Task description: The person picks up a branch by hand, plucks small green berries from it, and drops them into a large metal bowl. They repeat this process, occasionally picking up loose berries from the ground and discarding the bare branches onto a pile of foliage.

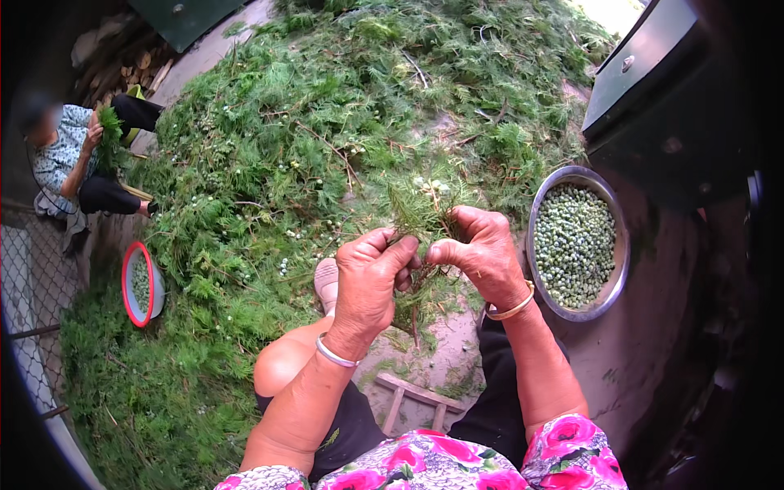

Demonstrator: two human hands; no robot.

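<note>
My left hand (367, 275) pinches a leafy arborvitae sprig (411, 205) between thumb and fingers in front of my body. Close beside it on the right, my right hand (484, 254) has its fingers curled round part of the same greenery, its thumb pointing at the left hand. Pale green cones (432, 185) show at the sprig's far end. What lies inside the right fingers is mostly hidden. To the right of that hand, a round metal basin (623, 260) holds a heap of small green cones (574, 248).
Cut arborvitae branches (275, 135) cover the ground ahead and to the left. A red-rimmed basin (127, 288) with cones sits at left. Another person (67, 147) sits beyond it, holding greenery. A wooden stool frame (419, 395) shows between my legs. Dark green metal panels (643, 67) stand at upper right.
</note>
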